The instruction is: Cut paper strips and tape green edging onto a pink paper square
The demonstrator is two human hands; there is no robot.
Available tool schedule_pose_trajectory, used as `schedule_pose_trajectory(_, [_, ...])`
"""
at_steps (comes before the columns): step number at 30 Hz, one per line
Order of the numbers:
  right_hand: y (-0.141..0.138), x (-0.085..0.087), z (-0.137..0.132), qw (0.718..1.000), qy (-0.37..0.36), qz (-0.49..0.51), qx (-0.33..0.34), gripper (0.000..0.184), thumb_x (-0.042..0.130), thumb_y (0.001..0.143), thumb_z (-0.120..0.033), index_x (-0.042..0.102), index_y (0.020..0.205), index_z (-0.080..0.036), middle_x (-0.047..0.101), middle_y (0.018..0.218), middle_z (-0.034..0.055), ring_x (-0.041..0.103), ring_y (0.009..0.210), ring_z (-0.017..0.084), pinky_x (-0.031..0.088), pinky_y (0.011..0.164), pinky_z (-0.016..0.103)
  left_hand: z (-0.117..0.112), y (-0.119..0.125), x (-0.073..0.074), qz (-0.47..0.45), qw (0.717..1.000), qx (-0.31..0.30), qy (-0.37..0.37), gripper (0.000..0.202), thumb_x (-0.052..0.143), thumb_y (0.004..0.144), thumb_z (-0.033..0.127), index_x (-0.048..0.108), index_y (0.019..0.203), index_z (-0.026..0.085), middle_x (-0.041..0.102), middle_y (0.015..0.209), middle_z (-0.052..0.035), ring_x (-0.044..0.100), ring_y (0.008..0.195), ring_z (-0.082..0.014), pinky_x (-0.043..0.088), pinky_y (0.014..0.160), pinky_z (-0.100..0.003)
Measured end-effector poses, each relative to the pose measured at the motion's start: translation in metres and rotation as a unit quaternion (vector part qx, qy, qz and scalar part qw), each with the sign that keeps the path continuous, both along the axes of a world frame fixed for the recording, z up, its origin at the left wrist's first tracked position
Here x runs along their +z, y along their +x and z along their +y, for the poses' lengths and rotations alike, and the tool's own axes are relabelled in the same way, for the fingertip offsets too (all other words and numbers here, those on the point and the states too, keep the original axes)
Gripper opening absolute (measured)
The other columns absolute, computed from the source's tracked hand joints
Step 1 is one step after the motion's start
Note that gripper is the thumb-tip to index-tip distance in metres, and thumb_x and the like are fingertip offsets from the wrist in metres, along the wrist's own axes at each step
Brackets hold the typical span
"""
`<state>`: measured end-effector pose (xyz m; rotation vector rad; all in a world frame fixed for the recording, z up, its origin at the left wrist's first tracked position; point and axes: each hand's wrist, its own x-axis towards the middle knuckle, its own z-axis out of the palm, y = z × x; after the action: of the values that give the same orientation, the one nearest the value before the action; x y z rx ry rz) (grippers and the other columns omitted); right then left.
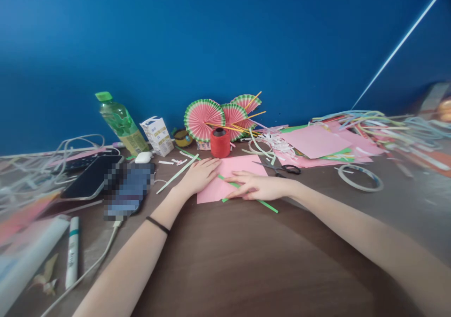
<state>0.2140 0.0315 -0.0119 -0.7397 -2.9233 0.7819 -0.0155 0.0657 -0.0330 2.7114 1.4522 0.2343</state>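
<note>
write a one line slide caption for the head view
The left hand and right hand rest over a pink sheet, with a red spool and pleated pink-and-green fans behind.

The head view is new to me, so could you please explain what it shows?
There is no machine here: this single picture comes from a camera on a person's head, looking forward and down at two bare hands. The left hand rests on pink paper; the right hand lies across it, over a green strip. Neither hand appears to lift anything. Beyond them on the table stand a red spool and round paper fans. Scissors lie to the right.
</note>
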Motion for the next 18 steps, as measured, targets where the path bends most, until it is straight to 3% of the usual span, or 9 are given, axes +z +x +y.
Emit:
schedule_pose_trajectory(6, [0.002,0.0,0.002,0.999,-0.013,0.028,-0.008,0.041,0.042,0.087,-0.014,0.055,0.118,-0.037,0.022,0.146,-0.0087,0.011,0.136,0.02,0.016,0.109,0.044,-0.004,0.003,0.001,-0.012,0.999,0.03,0.019,0.042,0.035,0.088,0.034,0.044,0.126,0.019,0.043,0.136,-0.0077,0.036,0.125,-0.0202,0.024,0.105,-0.037])
schedule_pose_trajectory(12, [0.001,0.005,-0.002,0.996,-0.024,0.078,0.02,0.04,0.043,0.084,-0.011,0.059,0.115,-0.031,0.037,0.139,-0.0002,0.026,0.131,0.018,0.025,0.106,0.039,-0.003,0.005,0.011,-0.047,0.999,0.015,-0.002,0.039,0.041,0.083,0.029,0.05,0.119,0.016,0.049,0.129,-0.0095,0.041,0.12,-0.0219,0.027,0.103,-0.038])
schedule_pose_trajectory(14, [0.002,0.004,-0.001,0.994,-0.024,0.105,-0.012,0.035,0.046,0.082,-0.012,0.062,0.109,-0.028,0.045,0.131,0.0022,0.037,0.124,0.018,0.029,0.103,0.037,-0.006,0.008,0.02,-0.062,0.997,0.019,-0.035,0.041,0.045,0.078,0.024,0.05,0.117,0.016,0.051,0.126,-0.0091,0.042,0.118,-0.0224,0.03,0.101,-0.038])
schedule_pose_trajectory(18, [0.004,-0.003,0.003,0.976,0.024,0.128,-0.173,0.028,0.054,0.078,-0.021,0.059,0.105,-0.02,0.056,0.113,0.007,0.049,0.107,0.022,0.037,0.095,0.041,-0.019,0.019,0.036,-0.075,0.986,0.029,-0.148,0.061,0.054,0.068,0.028,0.039,0.127,0.018,0.043,0.133,-0.011,0.039,0.121,-0.0271,0.036,0.095,-0.038])
